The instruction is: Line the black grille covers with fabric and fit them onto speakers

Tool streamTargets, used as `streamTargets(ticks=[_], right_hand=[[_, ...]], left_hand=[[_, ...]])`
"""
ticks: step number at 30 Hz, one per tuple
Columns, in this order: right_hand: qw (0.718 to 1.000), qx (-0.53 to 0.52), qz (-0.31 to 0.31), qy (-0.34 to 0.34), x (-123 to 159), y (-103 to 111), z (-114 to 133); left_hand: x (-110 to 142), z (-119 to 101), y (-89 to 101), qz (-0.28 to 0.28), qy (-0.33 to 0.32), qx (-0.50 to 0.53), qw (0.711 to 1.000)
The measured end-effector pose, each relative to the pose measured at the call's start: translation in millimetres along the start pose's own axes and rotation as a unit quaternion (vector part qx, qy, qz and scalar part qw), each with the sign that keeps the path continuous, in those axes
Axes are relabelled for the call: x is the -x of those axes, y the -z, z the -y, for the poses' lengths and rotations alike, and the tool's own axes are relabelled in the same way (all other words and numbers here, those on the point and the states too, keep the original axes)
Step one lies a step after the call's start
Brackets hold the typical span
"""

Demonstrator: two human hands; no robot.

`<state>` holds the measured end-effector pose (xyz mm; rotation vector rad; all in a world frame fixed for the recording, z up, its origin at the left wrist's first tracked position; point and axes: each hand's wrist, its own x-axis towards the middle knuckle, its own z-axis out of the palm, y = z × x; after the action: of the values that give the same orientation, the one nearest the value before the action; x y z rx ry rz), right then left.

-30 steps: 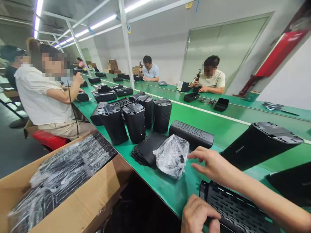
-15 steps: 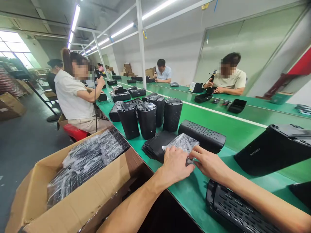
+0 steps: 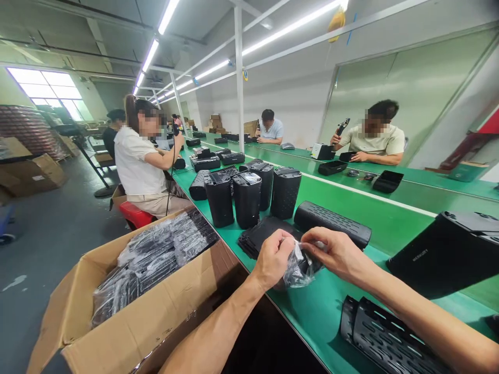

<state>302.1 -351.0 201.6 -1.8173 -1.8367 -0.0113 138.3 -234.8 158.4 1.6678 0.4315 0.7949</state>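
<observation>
Both your left hand (image 3: pixel 273 261) and right hand (image 3: pixel 337 254) pinch the crumpled clear plastic bag (image 3: pixel 300 271), just above the green worktop (image 3: pixel 315 317).

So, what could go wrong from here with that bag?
The clear plastic bag, pinched between the left hand and right hand, sits close to the front edge of the green bench, so it could slip off the edge. The tall upright black speakers stand just beyond the hands; a wide pull on the bag might knock one over.
</observation>
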Motion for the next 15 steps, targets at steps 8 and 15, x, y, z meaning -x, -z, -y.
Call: streamTargets(ticks=[8, 15], right_hand=[[0.994, 0.009, -0.092, 0.050, 4, -5, 19], [0.989, -0.014, -0.147, 0.032, -8, -20, 20]], left_hand=[[6, -20, -3.0, 0.090, 0.048, 0.073, 0.992], [12, -28, -11.4, 0.036, 0.072, 0.170, 0.982]])
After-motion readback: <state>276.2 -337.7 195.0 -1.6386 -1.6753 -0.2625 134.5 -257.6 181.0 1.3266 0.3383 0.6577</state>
